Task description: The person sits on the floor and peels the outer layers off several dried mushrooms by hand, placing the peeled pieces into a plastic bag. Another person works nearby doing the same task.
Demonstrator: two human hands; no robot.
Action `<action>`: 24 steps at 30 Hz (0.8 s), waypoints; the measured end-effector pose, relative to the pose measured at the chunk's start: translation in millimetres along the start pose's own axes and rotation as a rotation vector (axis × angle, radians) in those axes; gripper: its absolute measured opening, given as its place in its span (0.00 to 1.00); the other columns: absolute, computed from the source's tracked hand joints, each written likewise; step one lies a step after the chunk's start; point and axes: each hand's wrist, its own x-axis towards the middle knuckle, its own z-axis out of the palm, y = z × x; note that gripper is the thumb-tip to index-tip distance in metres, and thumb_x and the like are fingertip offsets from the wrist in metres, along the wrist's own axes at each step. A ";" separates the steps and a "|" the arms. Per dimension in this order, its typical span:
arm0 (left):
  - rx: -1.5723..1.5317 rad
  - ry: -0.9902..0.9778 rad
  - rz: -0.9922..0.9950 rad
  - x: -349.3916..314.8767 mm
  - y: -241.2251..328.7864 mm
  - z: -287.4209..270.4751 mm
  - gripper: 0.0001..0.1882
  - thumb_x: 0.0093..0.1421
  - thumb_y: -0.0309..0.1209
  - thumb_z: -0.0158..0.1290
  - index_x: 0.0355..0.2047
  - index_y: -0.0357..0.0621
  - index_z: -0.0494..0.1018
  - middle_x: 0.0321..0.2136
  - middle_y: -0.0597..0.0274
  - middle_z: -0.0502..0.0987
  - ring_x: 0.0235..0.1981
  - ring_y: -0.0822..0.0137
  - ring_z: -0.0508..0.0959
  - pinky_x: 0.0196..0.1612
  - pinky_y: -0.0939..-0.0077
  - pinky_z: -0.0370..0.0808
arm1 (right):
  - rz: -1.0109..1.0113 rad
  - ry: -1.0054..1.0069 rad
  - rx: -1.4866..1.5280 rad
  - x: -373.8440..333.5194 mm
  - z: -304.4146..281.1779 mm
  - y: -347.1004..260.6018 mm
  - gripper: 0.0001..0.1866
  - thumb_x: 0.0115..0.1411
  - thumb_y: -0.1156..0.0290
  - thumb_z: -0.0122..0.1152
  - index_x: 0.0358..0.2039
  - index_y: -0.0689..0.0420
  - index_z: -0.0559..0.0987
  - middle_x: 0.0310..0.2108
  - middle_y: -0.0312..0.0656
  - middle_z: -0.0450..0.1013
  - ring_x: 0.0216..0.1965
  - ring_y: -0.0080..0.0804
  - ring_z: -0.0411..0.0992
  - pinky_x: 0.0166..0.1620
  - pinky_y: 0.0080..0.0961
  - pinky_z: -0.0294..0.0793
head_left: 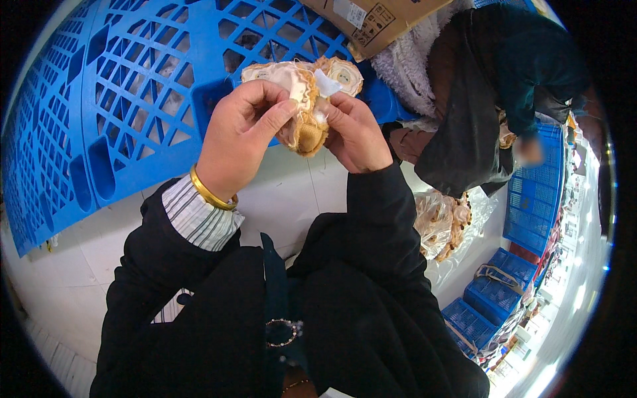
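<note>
Between my hands is an unstuffed plush toy piece (309,136) with tan fuzzy fabric and a pale inner backing, its seam edges ragged with loose threads. My left hand (242,129) pinches its edge between thumb and bent forefinger. On the other side my right hand (355,132) grips the fabric with thumb and fingers, beside a small white scrap (327,83). Just beyond the fingers, a round pale disc (343,74) with a small button-like centre shows at the far right of the fabric. Whether it belongs to the same piece I cannot tell.
A blue plastic lattice pallet (142,86) spans the left and far side. A cardboard box (381,23) and white fluffy cloth (408,66) lie beyond. A person in dark clothes (491,86) bends at the right, near a clear bag of tan pieces (443,222) and blue crates (494,288).
</note>
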 end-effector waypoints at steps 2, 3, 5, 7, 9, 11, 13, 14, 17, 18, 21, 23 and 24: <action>-0.027 0.019 -0.006 -0.3 -0.5 0.5 0.08 0.60 0.30 0.51 0.32 0.36 0.71 0.25 0.64 0.73 0.26 0.78 0.72 0.30 0.87 0.71 | 0.005 0.022 0.046 0.4 4.7 -0.6 0.18 0.59 0.64 0.56 0.44 0.64 0.70 0.37 0.39 0.71 0.37 0.24 0.73 0.41 0.21 0.74; -0.029 0.037 0.001 0.1 -1.7 1.0 0.08 0.60 0.30 0.51 0.32 0.36 0.71 0.25 0.64 0.73 0.26 0.78 0.72 0.30 0.87 0.71 | 0.007 0.034 0.068 0.4 6.0 -1.0 0.18 0.59 0.64 0.57 0.44 0.64 0.70 0.37 0.39 0.72 0.37 0.24 0.73 0.41 0.21 0.74; 0.010 0.068 -0.015 0.8 -1.2 0.6 0.08 0.60 0.30 0.51 0.33 0.36 0.71 0.25 0.64 0.73 0.26 0.78 0.72 0.30 0.87 0.71 | -0.027 0.009 -0.152 1.3 5.7 -2.0 0.19 0.57 0.64 0.58 0.44 0.64 0.71 0.37 0.39 0.72 0.37 0.23 0.72 0.41 0.22 0.73; 0.093 0.095 -0.066 1.0 0.6 -1.0 0.09 0.60 0.30 0.51 0.33 0.36 0.71 0.26 0.63 0.73 0.26 0.78 0.72 0.30 0.86 0.71 | -0.074 -0.012 -0.326 0.1 7.4 -2.1 0.19 0.56 0.64 0.59 0.43 0.65 0.72 0.37 0.38 0.72 0.37 0.23 0.71 0.42 0.21 0.72; 0.053 0.091 -0.070 2.5 -3.7 -3.1 0.09 0.60 0.31 0.52 0.34 0.36 0.70 0.26 0.63 0.73 0.26 0.78 0.72 0.31 0.86 0.71 | -0.136 -0.027 -0.453 -4.2 13.1 -3.3 0.19 0.55 0.65 0.60 0.43 0.65 0.72 0.36 0.37 0.72 0.36 0.21 0.70 0.42 0.20 0.70; 0.006 0.101 -0.063 2.1 -4.7 -3.4 0.09 0.60 0.31 0.52 0.34 0.36 0.70 0.27 0.63 0.73 0.27 0.77 0.73 0.31 0.86 0.71 | -0.112 0.002 -0.369 0.5 3.5 2.3 0.18 0.55 0.66 0.59 0.42 0.65 0.73 0.36 0.37 0.72 0.36 0.20 0.70 0.42 0.18 0.70; -0.050 0.126 -0.047 1.6 -3.1 -2.1 0.09 0.60 0.31 0.52 0.33 0.36 0.71 0.26 0.63 0.74 0.27 0.77 0.73 0.32 0.85 0.72 | -0.097 0.019 -0.292 2.3 1.1 3.6 0.17 0.56 0.66 0.58 0.42 0.65 0.73 0.35 0.36 0.72 0.35 0.20 0.70 0.42 0.17 0.69; -0.058 0.127 -0.064 1.8 -2.6 -2.2 0.10 0.60 0.32 0.52 0.33 0.36 0.71 0.26 0.63 0.74 0.27 0.77 0.73 0.32 0.85 0.72 | -0.095 0.020 -0.259 2.2 2.9 2.6 0.16 0.56 0.67 0.58 0.41 0.65 0.73 0.35 0.36 0.72 0.35 0.19 0.70 0.42 0.17 0.69; -0.073 0.122 -0.115 2.4 -2.2 -3.1 0.10 0.59 0.32 0.53 0.33 0.36 0.71 0.26 0.63 0.74 0.28 0.76 0.73 0.32 0.84 0.72 | -0.072 0.032 -0.199 3.2 2.2 3.6 0.15 0.56 0.67 0.57 0.41 0.64 0.73 0.35 0.36 0.72 0.34 0.19 0.70 0.41 0.17 0.69; -0.067 0.116 -0.130 2.6 -1.0 -4.1 0.10 0.59 0.33 0.53 0.33 0.36 0.71 0.26 0.63 0.74 0.28 0.76 0.74 0.32 0.84 0.72 | -0.063 0.035 -0.185 3.4 1.8 3.6 0.15 0.57 0.67 0.57 0.40 0.64 0.73 0.35 0.36 0.72 0.34 0.19 0.70 0.40 0.16 0.69; 0.035 0.112 -0.081 2.1 -3.5 0.0 0.10 0.57 0.33 0.55 0.31 0.38 0.72 0.26 0.63 0.74 0.27 0.76 0.73 0.31 0.83 0.72 | -0.051 0.052 -0.122 0.0 7.1 -1.2 0.15 0.57 0.66 0.57 0.41 0.63 0.73 0.34 0.35 0.72 0.33 0.18 0.70 0.39 0.15 0.69; 0.168 0.072 -0.016 1.2 -2.9 1.1 0.10 0.56 0.34 0.57 0.30 0.38 0.72 0.26 0.63 0.74 0.27 0.75 0.73 0.31 0.83 0.72 | -0.052 0.039 -0.102 3.0 3.5 1.7 0.14 0.58 0.66 0.56 0.41 0.63 0.73 0.34 0.35 0.72 0.33 0.17 0.70 0.38 0.14 0.69; 0.253 0.029 0.016 1.0 0.2 0.5 0.11 0.55 0.34 0.57 0.30 0.39 0.72 0.26 0.63 0.74 0.27 0.75 0.73 0.31 0.84 0.71 | -0.053 0.034 -0.092 4.1 1.7 3.0 0.14 0.58 0.66 0.56 0.41 0.62 0.73 0.34 0.34 0.72 0.33 0.17 0.70 0.38 0.14 0.69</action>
